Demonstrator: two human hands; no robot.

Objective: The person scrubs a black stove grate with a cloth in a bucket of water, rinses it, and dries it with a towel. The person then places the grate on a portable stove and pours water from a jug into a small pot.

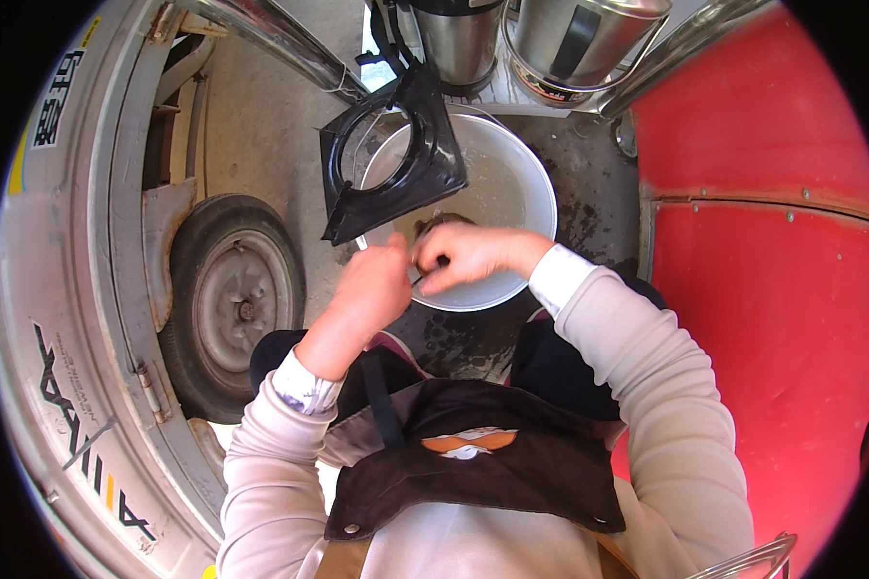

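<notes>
My left hand (378,284) is closed in a fist by the near left rim of a white bucket (548,210) of cloudy water. Beside it, my right hand (463,257) is curled over the near part of the bucket, its fingers blurred. A small dark thin thing shows between the two hands; what it is and which hand holds it I cannot tell. Just beyond the right knuckles a brown object (445,218) shows partly, otherwise hidden. A black plastic frame with a round opening (434,163) hangs over the bucket's left side, above my left hand.
A metal pot (594,36) and a steel container (460,47) stand on a shelf beyond the bucket, between metal poles. A vehicle with a wheel (242,307) is at the left, red panels (760,289) at the right. The floor (594,159) has wet patches.
</notes>
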